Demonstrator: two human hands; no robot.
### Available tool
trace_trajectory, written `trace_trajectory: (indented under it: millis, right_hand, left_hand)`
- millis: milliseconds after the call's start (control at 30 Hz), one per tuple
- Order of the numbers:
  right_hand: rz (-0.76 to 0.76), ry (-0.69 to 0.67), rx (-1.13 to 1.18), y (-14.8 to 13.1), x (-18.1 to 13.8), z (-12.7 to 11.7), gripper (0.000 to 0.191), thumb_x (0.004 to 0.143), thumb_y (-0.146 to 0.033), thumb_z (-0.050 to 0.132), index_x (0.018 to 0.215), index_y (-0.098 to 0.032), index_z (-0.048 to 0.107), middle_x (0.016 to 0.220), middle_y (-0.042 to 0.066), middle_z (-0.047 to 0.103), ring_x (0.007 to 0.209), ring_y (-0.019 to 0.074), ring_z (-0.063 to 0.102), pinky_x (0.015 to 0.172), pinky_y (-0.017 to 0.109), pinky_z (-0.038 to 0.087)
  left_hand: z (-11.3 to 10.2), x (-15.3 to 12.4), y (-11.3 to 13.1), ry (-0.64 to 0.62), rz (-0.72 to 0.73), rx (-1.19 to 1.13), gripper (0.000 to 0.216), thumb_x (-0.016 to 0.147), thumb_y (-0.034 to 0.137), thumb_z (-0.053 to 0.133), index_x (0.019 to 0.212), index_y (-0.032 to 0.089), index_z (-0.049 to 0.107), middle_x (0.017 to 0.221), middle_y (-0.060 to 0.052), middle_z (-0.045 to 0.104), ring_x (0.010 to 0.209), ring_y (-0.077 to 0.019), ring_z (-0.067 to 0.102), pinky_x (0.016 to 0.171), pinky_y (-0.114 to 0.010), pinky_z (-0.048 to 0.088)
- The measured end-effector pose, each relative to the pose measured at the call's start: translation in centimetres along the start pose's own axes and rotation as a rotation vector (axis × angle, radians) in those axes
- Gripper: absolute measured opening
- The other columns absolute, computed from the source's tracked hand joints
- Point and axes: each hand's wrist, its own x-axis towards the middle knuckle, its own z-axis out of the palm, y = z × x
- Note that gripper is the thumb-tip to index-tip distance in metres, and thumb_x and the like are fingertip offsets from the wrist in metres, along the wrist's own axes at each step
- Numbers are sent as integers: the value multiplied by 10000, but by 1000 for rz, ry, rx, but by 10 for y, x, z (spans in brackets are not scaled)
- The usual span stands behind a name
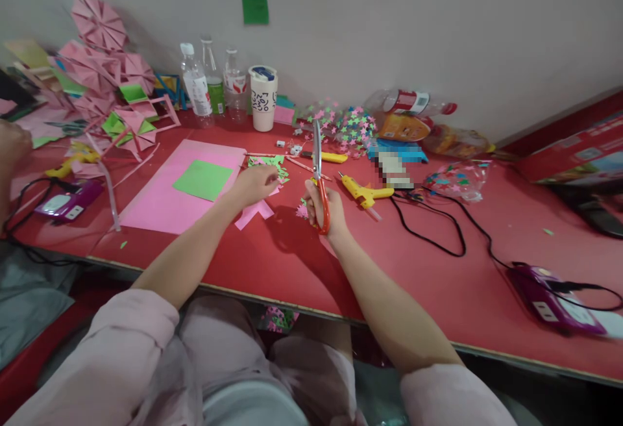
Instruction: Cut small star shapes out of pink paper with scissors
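Observation:
My right hand [335,213] is closed around a pair of scissors [318,153] with orange-red handles. The blades point up and away from me and look closed together. My left hand [256,183] hovers by a small heap of green paper scraps [277,165], its fingers curled in; what they hold, if anything, I cannot make out. Just below that hand a cut piece of pink paper [256,213] lies on the table. To its left is a green paper square [203,179] on top of a large pink sheet [160,208]. Some small pink scraps [302,210] lie beside my right hand.
A yellow glue gun [363,191] and a yellow cutter knife [333,157] lie on the red table [302,270]. Bottles [197,85] and a white cup [263,101] stand behind. Black cables run to a purple box [555,299]. Another person's hand [13,143] shows at left.

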Motion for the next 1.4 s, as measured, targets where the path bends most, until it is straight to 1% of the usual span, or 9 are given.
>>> trace_trajectory:
  millis: [100, 200, 367, 467, 700, 900, 1033, 1167, 1400]
  right_hand:
    - [24, -5, -13, 2, 1, 0, 429, 750, -572, 608, 610, -202, 441, 355, -103, 317, 258, 48, 297, 262, 179, 268]
    - [6, -5, -28, 4, 2, 0, 419, 756, -555, 605, 602, -199, 445, 345, -97, 332, 252, 52, 307, 260, 183, 264]
    - [-5, -10, -84, 7, 5, 1, 420, 751, -549, 609, 588, -199, 442, 324, -90, 344, 248, 59, 332, 271, 184, 274]
    - [-8, -4, -101, 10, 8, 1, 430, 746, -564, 606, 586, -202, 437, 314, -95, 336, 237, 60, 322, 274, 189, 276]
    - [-38, -4, -147, 19, 11, 1, 441, 737, -583, 603, 586, -203, 438, 335, -85, 368, 251, 66, 358, 293, 195, 281]
    - [13, -91, -138, 18, 11, 0, 385, 717, -525, 627, 600, -195, 466, 327, -93, 377, 246, 58, 341, 295, 190, 261]
    - [36, -211, -114, 15, 5, 1, 330, 690, -436, 652, 582, -200, 448, 323, -94, 388, 258, 59, 353, 308, 187, 268]
    - [3, -218, -71, 14, 1, 3, 285, 693, -343, 620, 556, -206, 411, 332, -92, 387, 272, 57, 358, 322, 187, 277]
    - [-64, -96, 12, 12, 3, 0, 256, 707, -369, 619, 604, -200, 456, 349, -95, 382, 284, 55, 349, 336, 197, 296]
  left_hand:
    - [-25, -5, -16, -222, -172, -15, 149, 724, 301, 552, 644, 211, 463, 621, 1, 545, 573, -133, 458, 560, -273, 282]
    - [-35, -11, -22, -493, -216, 64, 169, 655, 309, 603, 673, 218, 461, 657, 6, 532, 577, -136, 435, 558, -275, 280]
    - [-27, -10, -23, -568, -126, 52, 346, 567, 161, 587, 890, 215, 473, 910, -29, 525, 701, -144, 484, 600, -256, 357]
    - [-23, -8, -27, -620, -116, 6, 334, 555, 139, 583, 867, 205, 485, 930, -34, 500, 727, -139, 482, 621, -245, 390]
    - [-24, -13, -33, -486, -132, -210, 241, 571, 122, 594, 730, 207, 433, 719, 31, 461, 598, -95, 414, 530, -224, 328]
    - [-24, -11, -21, -415, -170, -807, 186, 659, 151, 602, 835, 187, 551, 696, 33, 525, 532, -70, 499, 530, -231, 397]
    - [-14, -6, -15, -227, -214, -1114, 147, 646, 127, 626, 773, 162, 558, 640, 42, 541, 461, -39, 492, 502, -212, 420]
    - [-5, 0, -8, -65, -295, -1151, 145, 636, 64, 604, 714, 160, 528, 551, 52, 542, 423, -50, 509, 468, -201, 430]
    - [-5, 3, -4, 49, -315, -1209, 150, 640, 59, 564, 720, 157, 482, 586, 72, 535, 405, -42, 527, 439, -187, 418]
